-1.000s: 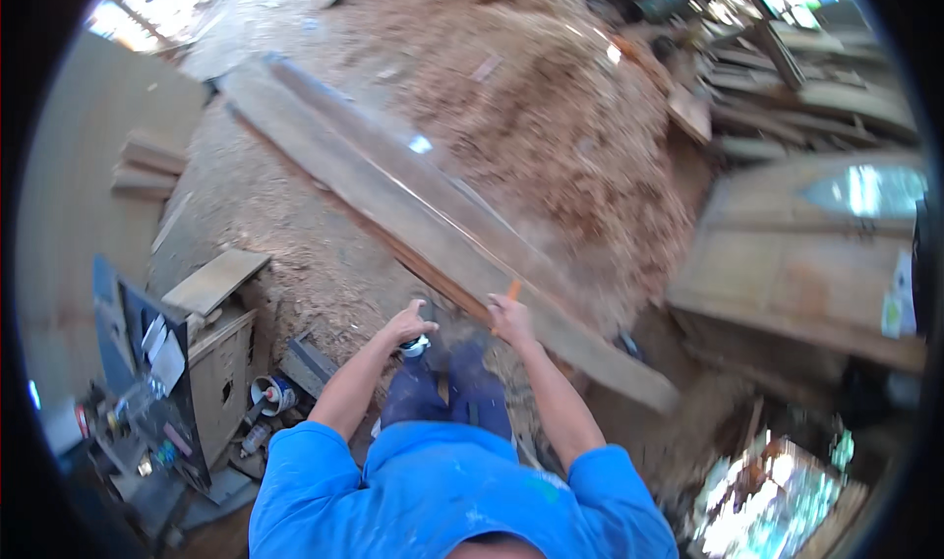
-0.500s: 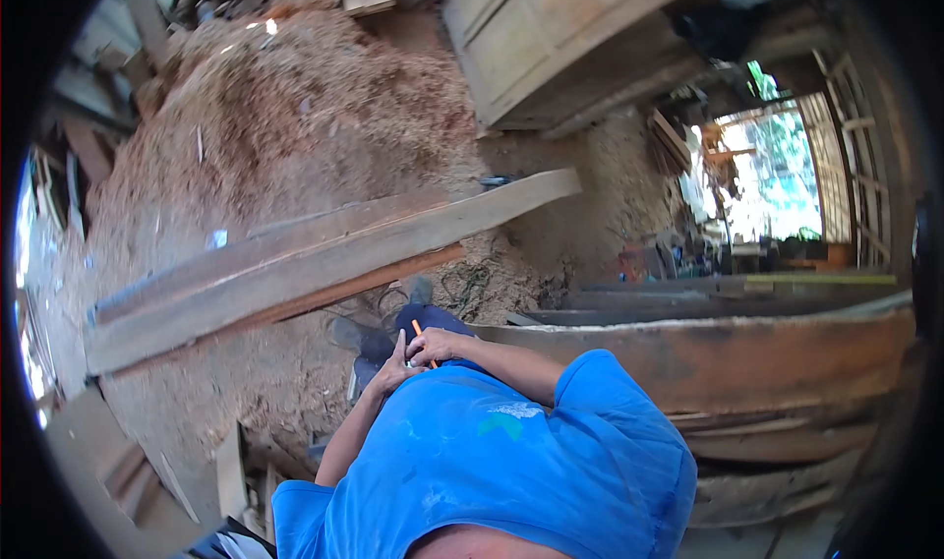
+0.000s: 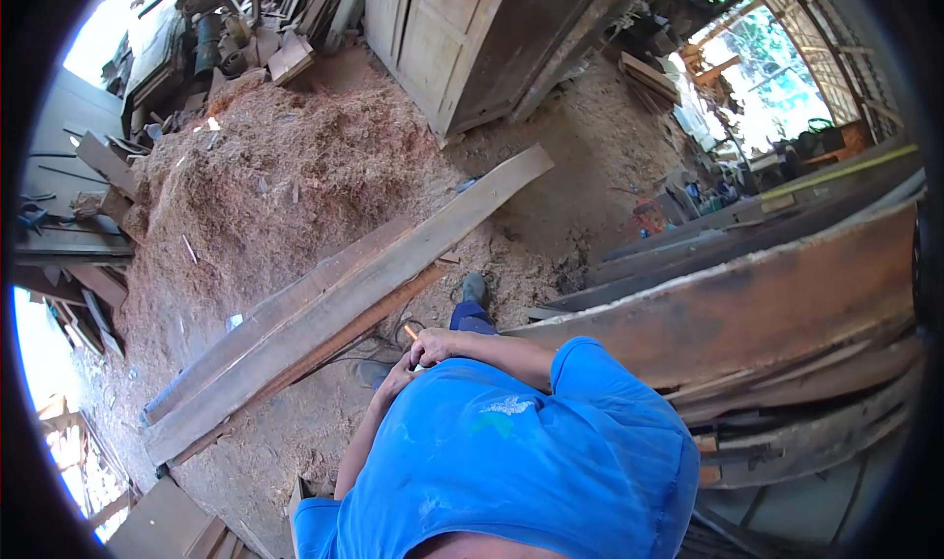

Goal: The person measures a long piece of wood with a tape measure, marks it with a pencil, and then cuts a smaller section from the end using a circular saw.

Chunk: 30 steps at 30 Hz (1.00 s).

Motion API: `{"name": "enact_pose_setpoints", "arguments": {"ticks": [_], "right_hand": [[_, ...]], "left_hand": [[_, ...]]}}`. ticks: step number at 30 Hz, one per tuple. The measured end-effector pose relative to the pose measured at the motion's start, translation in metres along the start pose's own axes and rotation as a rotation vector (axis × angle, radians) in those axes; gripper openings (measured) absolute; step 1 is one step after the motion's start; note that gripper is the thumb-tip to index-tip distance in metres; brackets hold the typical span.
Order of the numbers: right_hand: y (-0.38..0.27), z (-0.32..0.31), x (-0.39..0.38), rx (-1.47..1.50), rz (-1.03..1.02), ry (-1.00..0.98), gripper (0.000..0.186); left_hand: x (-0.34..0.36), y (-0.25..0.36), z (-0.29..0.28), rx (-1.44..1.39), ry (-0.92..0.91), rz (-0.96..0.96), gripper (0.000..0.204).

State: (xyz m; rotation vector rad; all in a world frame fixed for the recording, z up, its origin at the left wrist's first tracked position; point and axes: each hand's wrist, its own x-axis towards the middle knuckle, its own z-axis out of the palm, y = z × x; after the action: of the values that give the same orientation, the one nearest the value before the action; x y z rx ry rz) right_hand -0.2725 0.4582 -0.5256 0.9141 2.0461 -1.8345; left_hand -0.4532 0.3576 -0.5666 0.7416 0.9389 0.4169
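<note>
Sawdust heap (image 3: 285, 166): 1, reddish-brown, loose, spread across the floor upper left
Cabinet (image 3: 442, 38): 1, pale wood, panelled, scuffed, at the heap's right edge
Right-side stack (image 3: 747, 303): several boards, overlap too much for a clean count; biggest face rust-brown with a pale ragged edge
Floor boards (image 3: 354, 298): 3 I can make out, long, side by side on a slant; grey-brown, brown, reddish
Shirt (image 3: 551, 461): 1, blue, pale smear on the chest
Shoes (image 3: 474, 286): 2, greyish, one partly hidden
Right hand (image 3: 433, 347): fingers curled, pinching the orange stick (image 3: 411, 333)
Left hand (image 3: 396, 375): right up against the other hand, fingers mostly hidden, can't tell its grip
Orange stick: 1, thin, straight, pencil-like, tilted, one end poking out of the fist, in front of the shirt
</note>
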Motion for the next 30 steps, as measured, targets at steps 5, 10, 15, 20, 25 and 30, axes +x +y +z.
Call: {"name": "enact_pose_setpoints", "arguments": {"ticks": [5,10,15,20,25,30], "right_hand": [[0.028,-0.049,-0.011,-0.242,-0.089,0.071,0.028],[0.091,-0.117,-0.043,-0.685,0.124,0.066,0.022],[0.191,-0.223,-0.103,-0.724,0.399,0.084,0.022],[0.255,-0.36,-0.175,-0.785,0.659,0.454,0.018],[0.251,-0.416,-0.218,-0.825,0.809,0.604,0.02],[0.218,-0.393,-0.198,-0.903,0.741,0.64,0.02]], "left_hand": [[0.039,0.047,0.027,-0.071,0.072,0.093,0.071],[0.077,0.098,0.077,-0.003,0.07,-0.016,0.066],[0.095,0.122,0.116,0.452,0.156,-0.091,0.063],[0.097,0.13,0.135,0.539,0.298,-0.02,0.052],[0.092,0.143,0.134,0.798,0.29,0.067,0.042],[0.062,0.128,0.136,0.87,0.322,0.057,0.039]]}}
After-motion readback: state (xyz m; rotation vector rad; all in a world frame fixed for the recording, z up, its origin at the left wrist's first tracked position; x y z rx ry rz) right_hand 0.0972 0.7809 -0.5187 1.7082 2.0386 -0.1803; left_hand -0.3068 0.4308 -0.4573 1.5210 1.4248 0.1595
